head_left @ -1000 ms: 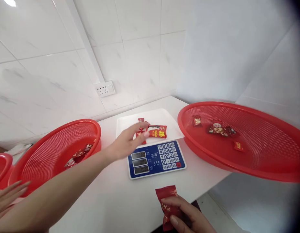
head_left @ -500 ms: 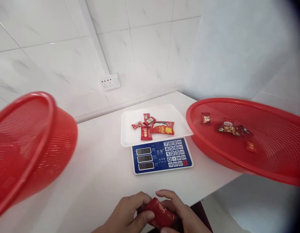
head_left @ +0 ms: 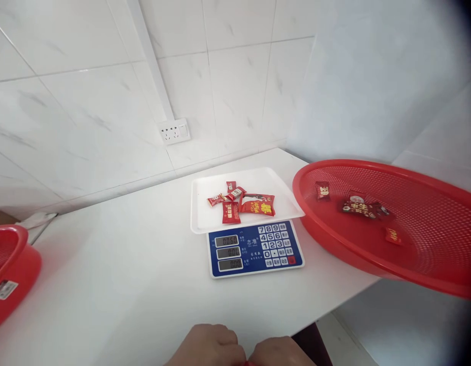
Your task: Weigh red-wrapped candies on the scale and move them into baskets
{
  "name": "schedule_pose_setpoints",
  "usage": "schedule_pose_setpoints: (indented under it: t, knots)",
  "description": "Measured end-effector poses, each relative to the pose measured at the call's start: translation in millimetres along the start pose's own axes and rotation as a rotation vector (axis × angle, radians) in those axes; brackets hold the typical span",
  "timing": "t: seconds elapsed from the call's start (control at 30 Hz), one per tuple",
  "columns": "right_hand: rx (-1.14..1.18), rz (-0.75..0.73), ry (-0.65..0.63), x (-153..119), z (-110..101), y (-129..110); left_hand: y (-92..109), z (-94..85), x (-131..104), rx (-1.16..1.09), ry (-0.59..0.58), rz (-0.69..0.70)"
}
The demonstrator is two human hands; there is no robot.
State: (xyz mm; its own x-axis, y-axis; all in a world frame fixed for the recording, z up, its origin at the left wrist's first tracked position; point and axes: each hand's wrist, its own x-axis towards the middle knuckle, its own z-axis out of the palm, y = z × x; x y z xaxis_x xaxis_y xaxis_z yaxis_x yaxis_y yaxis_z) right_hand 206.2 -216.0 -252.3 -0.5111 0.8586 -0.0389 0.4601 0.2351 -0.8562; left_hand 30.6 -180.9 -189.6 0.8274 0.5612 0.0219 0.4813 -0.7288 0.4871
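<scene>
The left hand (head_left: 211, 346) and the right hand (head_left: 280, 352) meet at the near edge of the view, over the near side of the white tabletop (head_left: 121, 274). Both are curled in, knuckles up, pressing together on a red packet (head_left: 249, 363); the frame cuts off the fingertips and only a sliver of red shows, so the grip looks like a pinch from both sides, but I can't tell which way the packet's long axis runs. It lies just right of the left hand and just left of the right hand, with neither clearly nearer.

Straight to the far side of both hands, well apart from them, is the blue and white scale (head_left: 254, 254), its keypad side towards the person. Beyond the keypad, the white tray (head_left: 286, 201) carries a large red and yellow packet (head_left: 258, 205), long axis running left to right, with four small red packets (head_left: 230, 213) clustered at its left and far left.

The right basket (head_left: 372, 244) stands near the tray's right end, on the right hand's side, with a dark packet (head_left: 359, 209) in it; the left basket (head_left: 25, 272) is far off to the left.
</scene>
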Motion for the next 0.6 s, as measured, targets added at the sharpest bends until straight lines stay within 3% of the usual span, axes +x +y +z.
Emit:
schedule_pose_setpoints:
  t: [0.13, 0.3, 0.47, 0.6]
  knots:
    - [0.132, -0.034, -0.103, 7, 2, 19, 3, -3.1, -2, -0.039, 0.029, -0.006]
    - [0.197, -0.004, -0.148, 11, 3, 42, 2, 3.1, -2, -0.211, -0.025, -0.225]
    - [0.051, -0.015, -0.073, 3, 16, 54, 5, 0.7, 3, -0.286, -0.17, -0.412]
    - [-0.127, 0.01, -0.092, 1, 16, 50, 10, -10.1, 9, -0.362, -0.251, -0.429]
